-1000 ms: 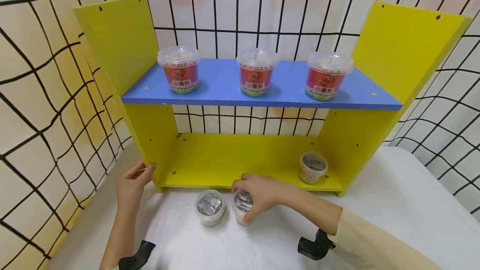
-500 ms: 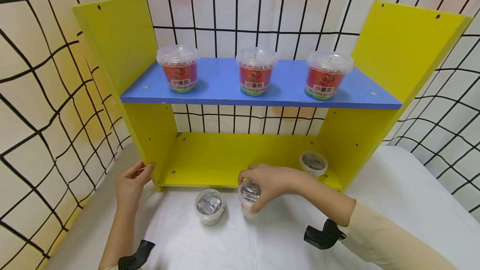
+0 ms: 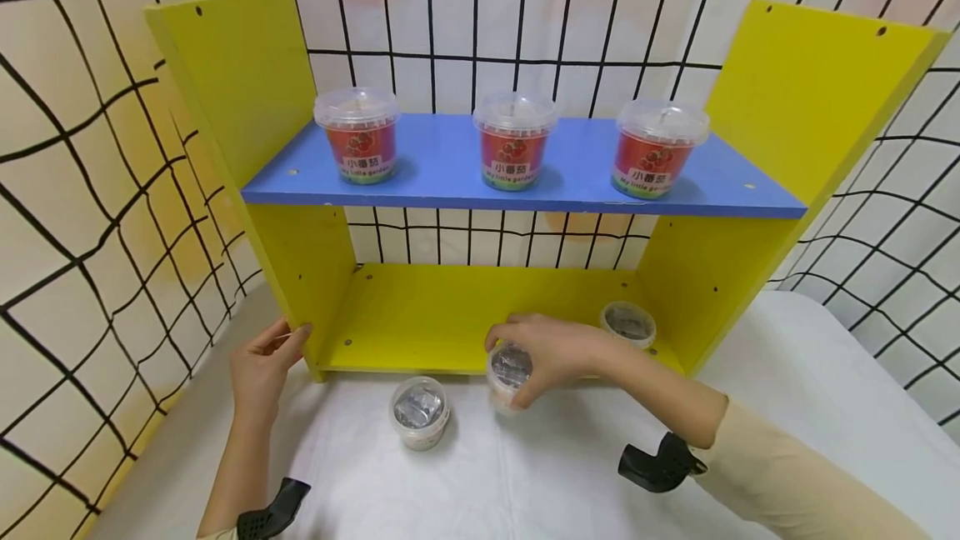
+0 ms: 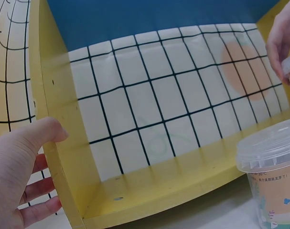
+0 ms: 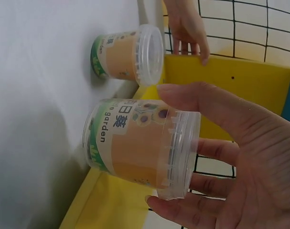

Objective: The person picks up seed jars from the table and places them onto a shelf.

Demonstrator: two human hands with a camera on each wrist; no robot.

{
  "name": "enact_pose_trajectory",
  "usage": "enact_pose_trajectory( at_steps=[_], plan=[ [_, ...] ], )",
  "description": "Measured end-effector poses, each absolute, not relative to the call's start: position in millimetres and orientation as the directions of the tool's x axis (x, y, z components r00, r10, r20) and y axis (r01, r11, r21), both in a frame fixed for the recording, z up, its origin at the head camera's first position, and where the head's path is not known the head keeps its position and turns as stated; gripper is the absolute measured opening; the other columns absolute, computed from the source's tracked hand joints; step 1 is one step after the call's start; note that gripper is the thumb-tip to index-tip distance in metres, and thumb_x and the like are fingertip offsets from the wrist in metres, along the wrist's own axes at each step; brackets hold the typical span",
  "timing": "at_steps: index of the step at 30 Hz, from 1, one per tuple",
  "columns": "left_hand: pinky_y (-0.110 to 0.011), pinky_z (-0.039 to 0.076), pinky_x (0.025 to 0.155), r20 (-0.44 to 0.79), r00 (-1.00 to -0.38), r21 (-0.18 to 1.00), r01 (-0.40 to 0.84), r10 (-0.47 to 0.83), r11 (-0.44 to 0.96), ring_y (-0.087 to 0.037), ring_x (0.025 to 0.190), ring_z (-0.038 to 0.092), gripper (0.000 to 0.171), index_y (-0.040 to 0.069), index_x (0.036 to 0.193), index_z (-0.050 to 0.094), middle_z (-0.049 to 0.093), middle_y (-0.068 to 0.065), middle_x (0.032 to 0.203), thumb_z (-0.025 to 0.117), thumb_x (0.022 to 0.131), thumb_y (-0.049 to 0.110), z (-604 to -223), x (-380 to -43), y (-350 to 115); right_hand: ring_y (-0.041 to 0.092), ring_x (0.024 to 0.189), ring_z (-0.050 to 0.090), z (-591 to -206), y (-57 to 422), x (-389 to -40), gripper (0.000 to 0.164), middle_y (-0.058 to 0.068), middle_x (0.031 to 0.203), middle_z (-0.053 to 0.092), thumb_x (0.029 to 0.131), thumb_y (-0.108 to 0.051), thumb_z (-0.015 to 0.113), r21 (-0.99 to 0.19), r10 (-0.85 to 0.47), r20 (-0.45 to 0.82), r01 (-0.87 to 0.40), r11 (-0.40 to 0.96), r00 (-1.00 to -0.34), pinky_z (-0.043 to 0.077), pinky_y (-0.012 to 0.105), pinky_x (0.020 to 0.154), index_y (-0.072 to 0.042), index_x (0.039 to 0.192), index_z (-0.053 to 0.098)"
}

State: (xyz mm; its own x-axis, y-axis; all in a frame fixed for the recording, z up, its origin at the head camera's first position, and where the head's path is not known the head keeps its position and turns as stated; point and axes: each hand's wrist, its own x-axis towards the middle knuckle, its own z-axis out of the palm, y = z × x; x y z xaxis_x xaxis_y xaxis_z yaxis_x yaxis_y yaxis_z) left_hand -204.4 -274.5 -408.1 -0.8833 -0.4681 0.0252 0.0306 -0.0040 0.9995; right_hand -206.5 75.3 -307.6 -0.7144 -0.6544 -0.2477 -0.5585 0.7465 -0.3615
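Observation:
My right hand grips a lidded plastic cup with a peach label, thumb on one side and fingers on the other. It holds the cup just in front of the lower shelf's front edge; in the right wrist view the cup lies sideways because of the camera angle. My left hand pinches the front edge of the yellow left side panel, thumb inside and fingers outside. A second peach-label cup stands on the white table between my hands.
The yellow rack has a blue upper shelf bearing three red tomato-label cups, left, middle and right. Another pale cup stands at the right end of the yellow lower shelf, partly behind my right forearm.
My right hand has lifted the cup off the table and carried it right and toward the lower shelf. The left hand stays on the side panel.

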Motion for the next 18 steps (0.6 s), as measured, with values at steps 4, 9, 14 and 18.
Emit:
enact_pose_trajectory(
  at_steps=[4, 9, 14, 18],
  plan=[
    [-0.013, 0.053, 0.065, 0.028, -0.885, 1.000, 0.027, -0.465, 0.010, -0.001, 0.074, 0.058, 0.047, 0.004, 0.121, 0.059, 0.062, 0.019, 0.088, 0.074, 0.079, 0.018, -407.6, -204.0, -274.4, 0.019, 0.098, 0.049, -305.2, 78.3, -209.2, 0.059, 0.002, 0.113, 0.052, 0.065, -0.028, 0.082, -0.347, -0.661, -0.223, -0.575, 0.741, -0.717, 0.051, 0.034, 0.080, -0.020, 0.117, 0.054],
    [-0.013, 0.052, 0.066, 0.022, -0.885, 1.000, 0.020, -0.464, 0.009, -0.002, 0.075, 0.058, 0.047, 0.005, 0.121, 0.059, 0.062, 0.018, 0.088, 0.074, 0.079, 0.018, -407.6, -203.5, -274.7, 0.019, 0.097, 0.050, -304.0, 81.1, -212.3, 0.059, 0.001, 0.112, 0.052, 0.066, -0.028, 0.082, -0.337, -0.667, -0.197, -0.589, 0.734, -0.719, 0.051, 0.034, 0.080, -0.019, 0.117, 0.054],
    [-0.012, 0.052, 0.066, 0.012, -0.887, 1.000, 0.016, -0.461, -0.005, -0.002, 0.076, 0.058, 0.048, 0.006, 0.121, 0.060, 0.061, 0.016, 0.090, 0.075, 0.078, 0.020, -407.1, -202.9, -274.8, 0.019, 0.097, 0.050, -302.4, 82.8, -214.3, 0.059, 0.000, 0.111, 0.052, 0.065, -0.028, 0.082, -0.325, -0.662, -0.189, -0.590, 0.739, -0.726, 0.050, 0.034, 0.081, -0.021, 0.117, 0.053],
    [-0.012, 0.052, 0.066, 0.019, -0.887, 1.000, 0.019, -0.461, 0.004, -0.002, 0.076, 0.058, 0.047, 0.006, 0.121, 0.060, 0.062, 0.017, 0.090, 0.074, 0.078, 0.020, -407.0, -203.4, -274.1, 0.018, 0.097, 0.049, -300.7, 84.4, -216.0, 0.060, -0.001, 0.111, 0.051, 0.066, -0.028, 0.082, -0.318, -0.652, -0.191, -0.582, 0.749, -0.734, 0.050, 0.034, 0.082, -0.020, 0.118, 0.053]
  ],
)
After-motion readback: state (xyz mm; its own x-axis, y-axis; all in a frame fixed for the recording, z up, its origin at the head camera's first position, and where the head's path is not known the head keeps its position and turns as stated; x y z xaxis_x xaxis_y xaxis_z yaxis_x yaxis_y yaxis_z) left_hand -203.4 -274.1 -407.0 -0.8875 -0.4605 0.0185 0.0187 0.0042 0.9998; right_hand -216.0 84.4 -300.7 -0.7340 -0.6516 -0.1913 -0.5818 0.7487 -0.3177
